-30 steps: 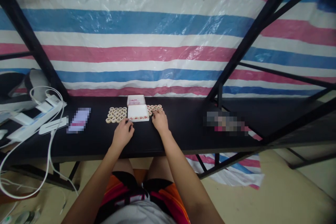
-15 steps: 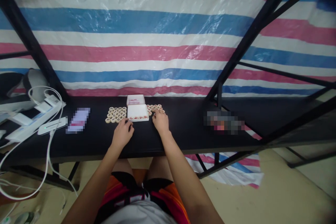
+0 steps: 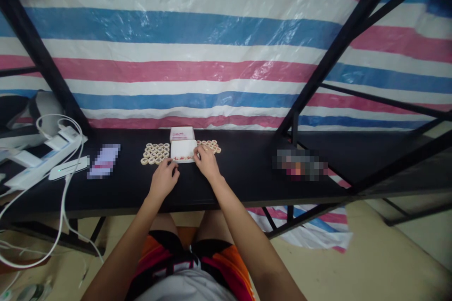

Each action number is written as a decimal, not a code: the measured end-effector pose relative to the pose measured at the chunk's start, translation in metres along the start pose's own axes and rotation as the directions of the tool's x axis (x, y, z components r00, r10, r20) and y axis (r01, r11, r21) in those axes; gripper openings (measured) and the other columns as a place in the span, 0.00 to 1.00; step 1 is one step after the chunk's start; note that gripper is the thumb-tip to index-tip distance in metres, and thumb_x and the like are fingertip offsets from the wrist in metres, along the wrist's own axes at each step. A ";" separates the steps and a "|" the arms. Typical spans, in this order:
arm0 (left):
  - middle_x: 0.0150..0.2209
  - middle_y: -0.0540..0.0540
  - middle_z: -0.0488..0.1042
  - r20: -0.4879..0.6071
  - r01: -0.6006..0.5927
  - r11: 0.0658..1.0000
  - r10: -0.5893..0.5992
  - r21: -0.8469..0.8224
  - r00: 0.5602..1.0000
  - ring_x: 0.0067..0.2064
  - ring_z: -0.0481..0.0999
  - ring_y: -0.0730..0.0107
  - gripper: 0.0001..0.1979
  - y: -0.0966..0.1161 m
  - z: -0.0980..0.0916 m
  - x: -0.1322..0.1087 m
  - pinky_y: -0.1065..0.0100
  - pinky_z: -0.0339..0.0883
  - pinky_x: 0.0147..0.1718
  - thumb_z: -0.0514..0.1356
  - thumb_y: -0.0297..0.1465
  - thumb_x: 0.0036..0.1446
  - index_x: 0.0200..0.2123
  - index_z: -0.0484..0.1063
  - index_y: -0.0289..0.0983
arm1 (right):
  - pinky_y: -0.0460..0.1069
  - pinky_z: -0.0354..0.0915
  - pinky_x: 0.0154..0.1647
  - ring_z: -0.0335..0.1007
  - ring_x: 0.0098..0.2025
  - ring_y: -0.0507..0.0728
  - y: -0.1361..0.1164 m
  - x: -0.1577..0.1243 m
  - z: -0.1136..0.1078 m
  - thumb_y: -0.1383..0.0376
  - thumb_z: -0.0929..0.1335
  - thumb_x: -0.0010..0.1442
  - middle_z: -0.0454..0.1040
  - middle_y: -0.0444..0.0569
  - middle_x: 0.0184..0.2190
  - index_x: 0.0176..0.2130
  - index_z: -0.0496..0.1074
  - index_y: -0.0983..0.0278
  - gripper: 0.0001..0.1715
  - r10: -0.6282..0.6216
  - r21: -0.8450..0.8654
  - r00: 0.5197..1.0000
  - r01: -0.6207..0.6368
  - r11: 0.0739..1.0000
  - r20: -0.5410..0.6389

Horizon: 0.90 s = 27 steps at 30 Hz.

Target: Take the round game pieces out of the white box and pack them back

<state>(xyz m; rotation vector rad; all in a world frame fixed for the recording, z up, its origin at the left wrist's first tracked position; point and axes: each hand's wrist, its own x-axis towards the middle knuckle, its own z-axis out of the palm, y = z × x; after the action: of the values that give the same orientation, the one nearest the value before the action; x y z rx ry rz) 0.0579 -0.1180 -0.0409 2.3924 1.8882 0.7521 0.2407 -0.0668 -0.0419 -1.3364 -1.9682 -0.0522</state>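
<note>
A white open box [image 3: 183, 150] stands on the black table, with red-marked round pieces in a row along its front inside. To its left lie several rows of pale Chinese chess pieces [image 3: 155, 153] with dark characters. More pieces [image 3: 213, 145] with reddish marks lie to its right. My right hand [image 3: 206, 162] is at the box's right edge, fingers bent and pressed together; whatever is between the fingertips is hidden. Just by the box's front left corner rests my left hand [image 3: 164, 178], its fingers loosely curved and thumb apart, apparently holding nothing.
The hinged lid [image 3: 182, 133] stands behind the box. Leftward are a blurred phone [image 3: 104, 160], a white device [image 3: 69, 168] and a power strip [image 3: 45, 157] with looping cables. A blurred object [image 3: 300, 164] lies at right. Black frame posts and a striped plastic sheet [image 3: 183, 70] bound the table.
My right hand has moved left, from the pieces beside the box to the box's right edge. The left hand has stayed nearly in place.
</note>
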 end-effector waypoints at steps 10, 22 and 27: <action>0.50 0.42 0.68 -0.011 0.007 1.000 -0.007 -0.020 1.000 0.48 0.71 0.60 0.11 -0.002 0.002 0.000 0.62 0.67 0.46 0.53 0.29 0.58 0.40 0.73 0.39 | 0.49 0.60 0.45 0.67 0.41 0.56 0.006 0.005 0.012 0.73 0.60 0.59 0.73 0.50 0.36 0.37 0.71 0.64 0.12 0.066 -0.005 0.991 -0.065 0.998 0.116; 0.50 0.41 0.68 -0.002 0.009 1.000 -0.009 -0.003 1.000 0.48 0.71 0.60 0.11 0.000 0.001 0.000 0.62 0.67 0.46 0.52 0.29 0.58 0.40 0.73 0.39 | 0.49 0.57 0.48 0.66 0.44 0.56 -0.004 0.001 0.006 0.64 0.61 0.65 0.75 0.51 0.38 0.39 0.74 0.65 0.14 -0.045 -0.107 0.979 0.067 0.992 0.198; 0.50 0.41 0.68 -0.008 0.002 1.000 -0.002 -0.001 1.000 0.48 0.71 0.61 0.11 0.000 0.000 0.000 0.62 0.67 0.47 0.52 0.29 0.58 0.40 0.73 0.39 | 0.52 0.57 0.49 0.63 0.48 0.58 -0.004 0.000 0.008 0.60 0.60 0.66 0.73 0.53 0.41 0.40 0.75 0.65 0.17 -0.055 -0.164 0.982 0.086 0.983 0.183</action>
<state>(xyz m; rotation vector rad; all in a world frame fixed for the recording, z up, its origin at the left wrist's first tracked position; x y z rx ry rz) 0.0582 -0.1179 -0.0411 2.3902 1.8922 0.7635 0.2327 -0.0656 -0.0466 -1.4221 -2.2040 -0.1439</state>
